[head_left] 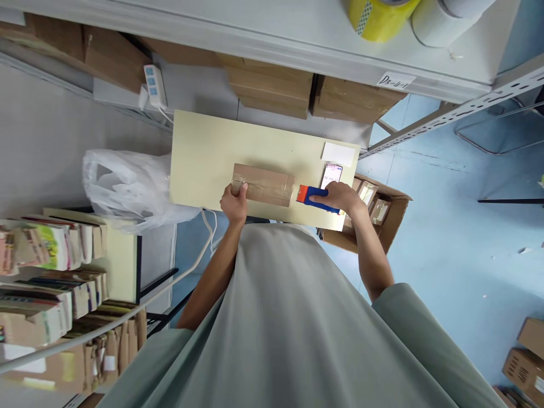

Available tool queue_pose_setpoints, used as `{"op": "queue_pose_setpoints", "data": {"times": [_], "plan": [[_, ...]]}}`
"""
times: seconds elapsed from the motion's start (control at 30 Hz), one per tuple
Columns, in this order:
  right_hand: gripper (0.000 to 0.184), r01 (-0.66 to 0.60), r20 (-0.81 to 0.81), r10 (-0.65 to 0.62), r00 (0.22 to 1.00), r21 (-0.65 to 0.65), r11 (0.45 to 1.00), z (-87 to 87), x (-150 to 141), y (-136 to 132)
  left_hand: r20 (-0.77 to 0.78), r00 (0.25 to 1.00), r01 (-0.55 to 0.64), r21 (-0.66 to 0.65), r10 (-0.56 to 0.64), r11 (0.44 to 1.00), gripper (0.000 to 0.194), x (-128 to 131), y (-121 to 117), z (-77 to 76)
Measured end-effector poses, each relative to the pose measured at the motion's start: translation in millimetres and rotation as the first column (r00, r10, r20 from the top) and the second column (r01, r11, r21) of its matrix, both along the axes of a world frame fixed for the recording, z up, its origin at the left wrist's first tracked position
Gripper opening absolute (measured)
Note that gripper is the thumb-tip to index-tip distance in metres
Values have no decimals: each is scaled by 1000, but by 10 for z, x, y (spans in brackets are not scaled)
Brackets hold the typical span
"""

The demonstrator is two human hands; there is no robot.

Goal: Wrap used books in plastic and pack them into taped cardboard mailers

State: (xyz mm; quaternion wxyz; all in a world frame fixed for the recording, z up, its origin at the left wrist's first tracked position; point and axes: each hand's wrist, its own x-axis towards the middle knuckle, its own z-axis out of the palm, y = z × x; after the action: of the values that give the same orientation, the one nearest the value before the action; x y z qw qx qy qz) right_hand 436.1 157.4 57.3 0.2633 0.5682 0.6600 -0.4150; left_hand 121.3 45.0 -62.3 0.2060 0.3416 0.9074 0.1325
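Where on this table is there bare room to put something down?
The tabletop is bare between its left edge, by the plastic bag, and the cardboard package your left hand grips. Another bare strip lies between the package and the far edge. The right end is crowded: phone, white paper, and your right hand holding a blue-and-orange object.

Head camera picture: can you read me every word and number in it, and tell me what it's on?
"D3-4-1": on the white label on the front edge of the shelf.
Phone screen: digits, too small to read for sure.
Stacked books: printing, too small to read.
Cardboard box, lower right: dark marks, too blurred to read.
Brown packet and blue-and-orange tool: no words I can read.
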Motion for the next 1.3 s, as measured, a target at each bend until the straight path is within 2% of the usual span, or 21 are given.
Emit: {"op": "queue_pose_setpoints", "data": {"times": [0.17,0.3,0.6,0.77,0.93,1.13,1.3], "plan": [[61,36,-127,-48,991,-94,995,-89,203,23,-10,1000,14,-12,-14,1000,37,-19,0,-22],[63,-15,-189,2,982,-70,997,-100,313,31,-15,1000,14,-18,-14,1000,39,-18,3,-27],[54,-74,-122,68,990,-44,996,-146,266,88,-2,1000,22,-23,-22,1000,43,-46,12,-59],[54,-83,-22,83,996,0,997,-149,138,28,11,1000,18,-18,-18,1000,43,-42,8,-75],[55,-83,97,79,992,43,996,-102,-108,-86,-5,1000,28,3,-28,1000,40,-47,2,-63],[50,-100,166,77,983,133,986,-80,-425,-298,29,990,139,18,-139,990,35,-162,-15,-7],[41,-86,198,41,979,224,971,-109,-651,-503,58,981,183,23,-184,983,34,-258,6,22]]}}
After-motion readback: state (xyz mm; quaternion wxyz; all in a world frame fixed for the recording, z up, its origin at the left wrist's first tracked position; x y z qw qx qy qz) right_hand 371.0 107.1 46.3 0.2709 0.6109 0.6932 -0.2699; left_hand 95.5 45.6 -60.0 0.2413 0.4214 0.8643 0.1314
